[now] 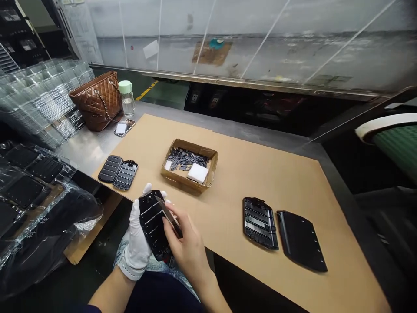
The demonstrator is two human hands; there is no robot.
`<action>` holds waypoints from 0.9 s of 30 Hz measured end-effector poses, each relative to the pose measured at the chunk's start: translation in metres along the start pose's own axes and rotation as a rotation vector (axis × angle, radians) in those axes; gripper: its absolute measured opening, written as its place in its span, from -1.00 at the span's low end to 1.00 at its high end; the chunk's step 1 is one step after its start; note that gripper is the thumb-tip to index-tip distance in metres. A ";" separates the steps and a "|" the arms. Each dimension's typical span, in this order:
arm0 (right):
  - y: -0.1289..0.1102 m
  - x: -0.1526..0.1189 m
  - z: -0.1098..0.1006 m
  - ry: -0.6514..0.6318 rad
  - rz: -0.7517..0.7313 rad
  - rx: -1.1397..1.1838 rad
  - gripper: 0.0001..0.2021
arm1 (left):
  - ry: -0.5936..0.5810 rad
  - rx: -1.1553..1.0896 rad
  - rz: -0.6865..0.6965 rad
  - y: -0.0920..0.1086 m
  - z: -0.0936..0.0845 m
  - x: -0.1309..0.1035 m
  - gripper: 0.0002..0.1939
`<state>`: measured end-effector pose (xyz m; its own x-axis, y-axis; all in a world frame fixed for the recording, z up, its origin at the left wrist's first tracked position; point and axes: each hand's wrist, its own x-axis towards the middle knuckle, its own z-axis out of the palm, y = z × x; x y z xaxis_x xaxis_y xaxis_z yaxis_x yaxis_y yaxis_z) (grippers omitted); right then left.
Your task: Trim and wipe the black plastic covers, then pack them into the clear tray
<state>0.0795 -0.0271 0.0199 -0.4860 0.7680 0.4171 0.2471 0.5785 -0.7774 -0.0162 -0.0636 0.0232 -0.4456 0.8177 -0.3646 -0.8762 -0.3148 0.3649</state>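
A black slotted plastic case is held over my lap, tilted, by my left hand, which wears a white glove and wraps its edges. My bare right hand grips a slim cutter knife, its tip at the upper right part of the case. Beyond my hands stands a cardboard box holding many small black strips and a white block. An open black case lies to the left. On the right are a slotted black case and a smooth black panel.
Brown cardboard covers the metal table. At the back left are a brown handbag, a bottle and a phone. Stacked clear trays and plastic-wrapped black parts stand at the left. A grey panel hangs across the back.
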 end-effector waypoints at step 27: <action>-0.003 -0.001 -0.003 -0.079 -0.010 -0.106 -0.65 | 0.052 0.024 -0.031 -0.004 0.007 -0.007 -0.50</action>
<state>0.0814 -0.0289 0.0236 -0.5519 0.7408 0.3828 0.3271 0.6146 -0.7178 -0.0086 -0.0649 0.0303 -0.4278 0.8003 -0.4201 -0.8854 -0.2777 0.3727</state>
